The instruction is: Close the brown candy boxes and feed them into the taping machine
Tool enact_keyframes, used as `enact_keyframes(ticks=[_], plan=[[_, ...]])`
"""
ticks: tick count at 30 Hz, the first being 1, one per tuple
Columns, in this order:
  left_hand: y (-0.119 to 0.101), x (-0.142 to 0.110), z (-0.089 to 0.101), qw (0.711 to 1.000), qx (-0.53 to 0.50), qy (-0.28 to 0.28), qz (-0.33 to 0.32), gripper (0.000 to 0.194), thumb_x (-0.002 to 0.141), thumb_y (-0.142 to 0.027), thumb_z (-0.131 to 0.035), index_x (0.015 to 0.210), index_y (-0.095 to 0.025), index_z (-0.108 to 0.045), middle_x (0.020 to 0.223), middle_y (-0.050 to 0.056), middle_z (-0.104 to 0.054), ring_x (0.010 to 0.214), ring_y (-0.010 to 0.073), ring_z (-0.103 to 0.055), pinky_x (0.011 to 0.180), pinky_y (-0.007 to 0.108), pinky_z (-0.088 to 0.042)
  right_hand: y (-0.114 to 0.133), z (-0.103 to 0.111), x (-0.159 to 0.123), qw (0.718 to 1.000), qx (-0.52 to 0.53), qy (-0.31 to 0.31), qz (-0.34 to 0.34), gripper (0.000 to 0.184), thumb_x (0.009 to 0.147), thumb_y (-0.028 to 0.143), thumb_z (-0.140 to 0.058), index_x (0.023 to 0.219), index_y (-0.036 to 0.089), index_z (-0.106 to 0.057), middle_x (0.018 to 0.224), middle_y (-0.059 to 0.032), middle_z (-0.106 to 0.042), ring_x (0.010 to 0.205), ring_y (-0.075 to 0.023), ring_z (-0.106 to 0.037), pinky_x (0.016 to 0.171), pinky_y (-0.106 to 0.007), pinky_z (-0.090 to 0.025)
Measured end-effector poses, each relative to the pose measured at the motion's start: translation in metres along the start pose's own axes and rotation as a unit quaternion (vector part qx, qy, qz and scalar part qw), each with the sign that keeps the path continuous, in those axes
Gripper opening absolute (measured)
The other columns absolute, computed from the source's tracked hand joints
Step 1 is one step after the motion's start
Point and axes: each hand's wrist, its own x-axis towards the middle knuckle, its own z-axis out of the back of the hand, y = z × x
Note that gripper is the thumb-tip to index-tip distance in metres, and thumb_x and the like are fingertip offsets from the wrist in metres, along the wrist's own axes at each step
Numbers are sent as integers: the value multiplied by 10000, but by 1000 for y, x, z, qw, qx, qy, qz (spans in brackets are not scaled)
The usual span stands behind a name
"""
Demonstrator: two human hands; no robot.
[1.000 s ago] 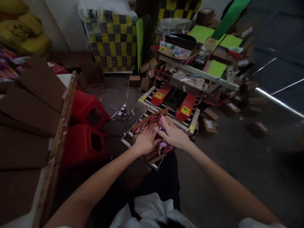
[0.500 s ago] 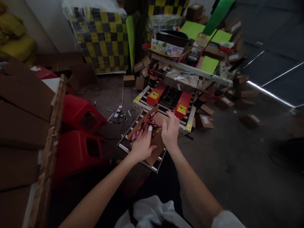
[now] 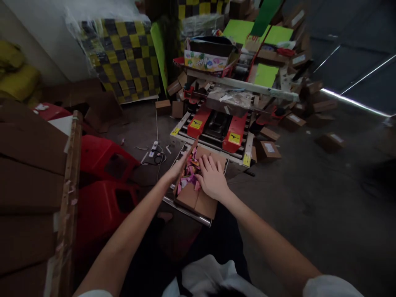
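- Since half a second ago, the right hand has dropped flat, fingers spread, onto the box flap.
- Left hand presses open-palmed against the box's left flap.
- Box sits on the roller conveyor, before the red sealing machine.
- Risk: packets heaped inside could catch under the flaps and spill.

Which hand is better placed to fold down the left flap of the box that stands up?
Probably the left hand: it already lies against the raised left flap of the cardboard box. The right hand lies flat on the near right flap, beside the colourful packets.
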Motion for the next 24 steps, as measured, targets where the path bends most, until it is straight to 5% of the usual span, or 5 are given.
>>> enact_keyframes(ticks=[5, 9, 13, 18, 24], plan=[[1, -20, -34, 980, 164, 111, 24, 537, 948, -345, -245, 1444, -142, -291, 1557, 98, -198, 1429, 226, -198, 1158, 429, -250, -14, -10, -5, 975, 192, -111, -13, 539, 946, 328, -195, 1432, 131, -317, 1482, -111, -361, 1404, -227, -249, 1151, -485, -183], [-16, -37, -40, 927, 359, 103, 30, 523, 930, -326, -319, 1444, -233, -301, 1575, 68, -133, 1348, 337, -356, 987, 507, -462, -17, -17, -10, 914, 324, -236, -60, 555, 938, 322, -169, 1463, 142, -189, 1489, -134, -329, 1375, -196, -310, 1114, -441, -298], [-12, -30, -43, 906, 412, 95, 22, 524, 916, -294, -333, 1434, -215, -324, 1573, 96, -126, 1255, 383, -451, 890, 535, -509, -12, -12, 5, 968, 211, -125, -60, 524, 942, 319, -242, 1408, 99, -339, 1503, -162, -300, 1407, -247, -235, 1150, -486, -179], [7, -21, -35, 955, 268, 125, 10, 518, 885, -178, -340, 1399, -117, -365, 1566, 161, -112, 1386, 274, -309, 1098, 422, -348, 4, 0, 6, 997, 55, -23, -57, 612, 937, 369, -300, 1432, 10, -270, 1525, -220, -182, 1422, -320, -156, 1138, -510, -167], [18, -11, -38, 982, 175, 76, 19, 498, 876, -181, -380, 1369, -117, -417, 1566, 147, -127, 1429, 233, -198, 1160, 382, -227, 35, -15, -45, 997, 40, -4, 64, 1201, 639, 763, -562, 1446, -29, -159, 1526, -268, -108, 1421, -388, -70, 1134, -536, -144]])
